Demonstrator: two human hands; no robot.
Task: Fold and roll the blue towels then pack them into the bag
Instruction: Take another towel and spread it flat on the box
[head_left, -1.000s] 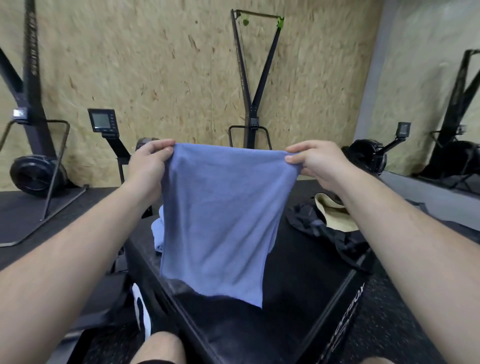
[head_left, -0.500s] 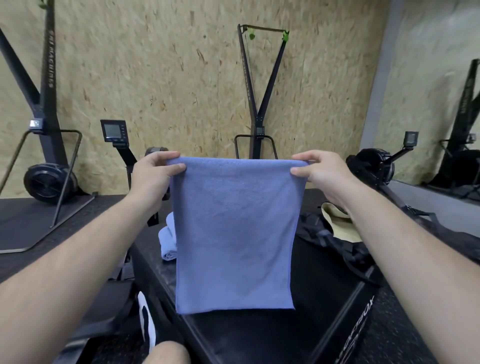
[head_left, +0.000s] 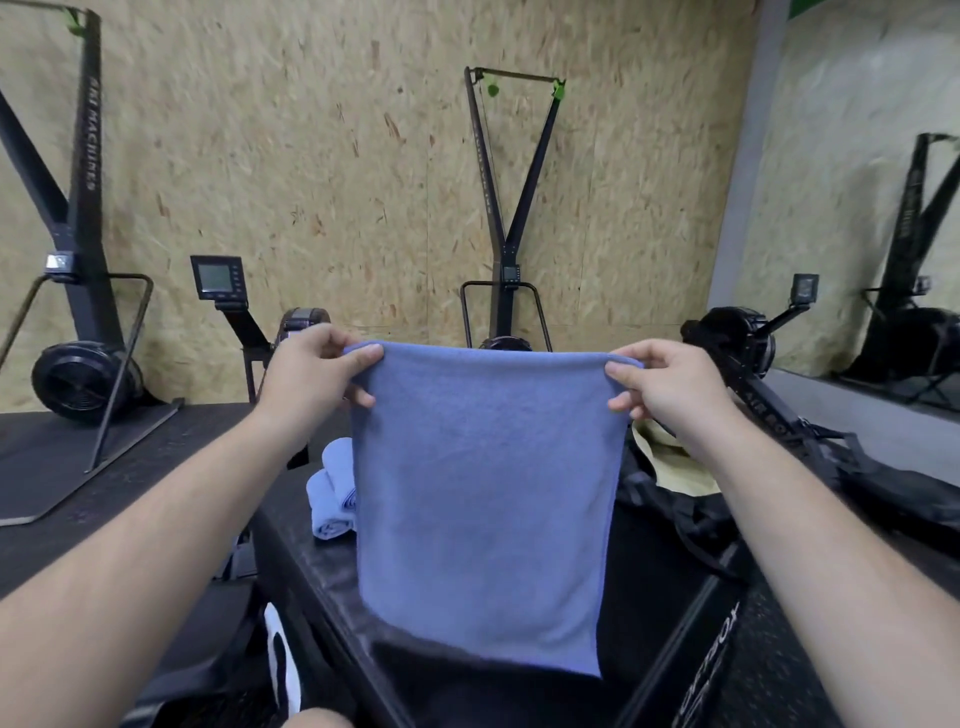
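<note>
1. A chipboard wall fills the background. A mirror panel stands to its right.
2. A black box serves as the worktop, its top stretching from the near edge of the view back toward the wall.
3. Two tall black pull-down machines stand against the wall, one at the left and one in the centre. Between them, a small monitor sits on a slanted arm.
4. The blue towel hangs flat in the air over the worktop, stretched taut by its two upper corners. Its top edge looks like a rounded fold. The lower hem hangs near the front of the worktop, and I cannot tell whether it touches.
5. A black bag lies on the right side of the worktop, behind the right forearm. It is open enough to show a pale yellow lining.
6. Rolled blue towels lie close together on the left part of the worktop, partly hidden behind the hanging towel's left edge.
7. The left hand pinches the towel's upper left corner between thumb and curled fingers.
8. The right hand pinches the upper right corner the same way. Both hands are at the same height and well apart.
</note>
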